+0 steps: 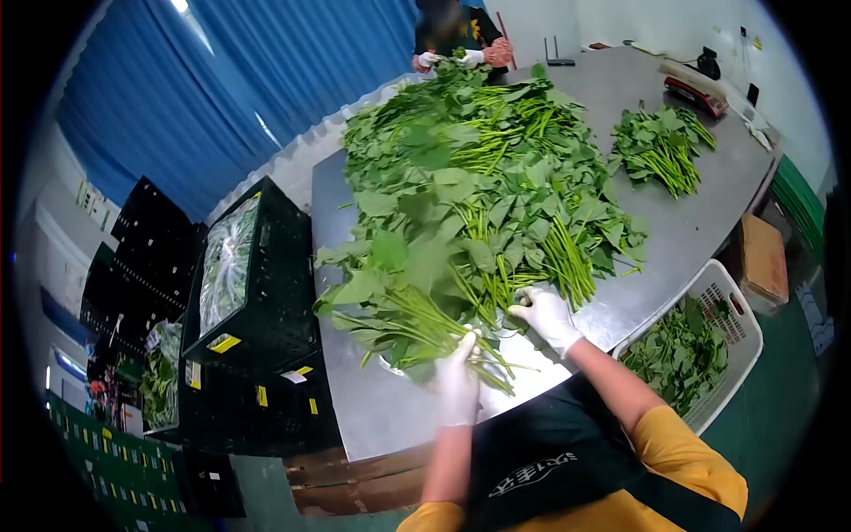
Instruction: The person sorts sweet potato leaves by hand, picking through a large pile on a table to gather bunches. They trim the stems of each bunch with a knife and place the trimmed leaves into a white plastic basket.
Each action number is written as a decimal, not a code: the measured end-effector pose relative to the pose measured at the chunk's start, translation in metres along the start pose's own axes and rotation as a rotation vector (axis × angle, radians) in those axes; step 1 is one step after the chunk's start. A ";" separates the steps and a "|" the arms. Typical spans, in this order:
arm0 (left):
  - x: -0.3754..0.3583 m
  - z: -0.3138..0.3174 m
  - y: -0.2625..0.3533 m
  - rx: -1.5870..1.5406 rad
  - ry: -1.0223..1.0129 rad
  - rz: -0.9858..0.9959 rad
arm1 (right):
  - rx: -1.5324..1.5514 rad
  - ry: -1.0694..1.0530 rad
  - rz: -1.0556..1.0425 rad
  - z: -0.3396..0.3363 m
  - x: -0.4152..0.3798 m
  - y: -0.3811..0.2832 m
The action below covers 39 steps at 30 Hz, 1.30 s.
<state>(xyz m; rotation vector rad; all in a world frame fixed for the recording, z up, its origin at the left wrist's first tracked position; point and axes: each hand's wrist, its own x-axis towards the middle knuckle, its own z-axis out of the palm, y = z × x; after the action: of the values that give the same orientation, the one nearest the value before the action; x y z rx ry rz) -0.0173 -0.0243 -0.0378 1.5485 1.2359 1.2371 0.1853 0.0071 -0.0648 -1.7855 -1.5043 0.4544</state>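
Note:
My left hand (458, 381), in a white glove, is closed round the stems of a leafy green bunch (390, 315), whose leaves point up and left over the metal table (355, 399). Some loose stem ends stick out to the right of that hand. My right hand (547, 319), gloved in white too, is at the lower edge of the big pile of greens (523, 186). Its fingertips are bent near the stems; whether they hold a stem is too small to tell.
A white basket (749, 332) with leaves stands at the right. Dark crates (266, 266) are stacked at the left. A smaller bunch (660, 146) and a red scale (696, 96) are on the table's right. Another person (461, 35) in white gloves works at the far end.

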 end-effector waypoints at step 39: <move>0.010 0.023 0.048 -0.683 0.108 -0.278 | 0.915 -0.101 0.227 -0.075 -0.007 -0.022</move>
<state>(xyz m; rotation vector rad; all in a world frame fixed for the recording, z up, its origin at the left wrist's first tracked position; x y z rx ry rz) 0.0157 -0.0247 0.0048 0.7981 0.9107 1.3743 0.2199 -0.0217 -0.0006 -1.1906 -0.8987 1.1426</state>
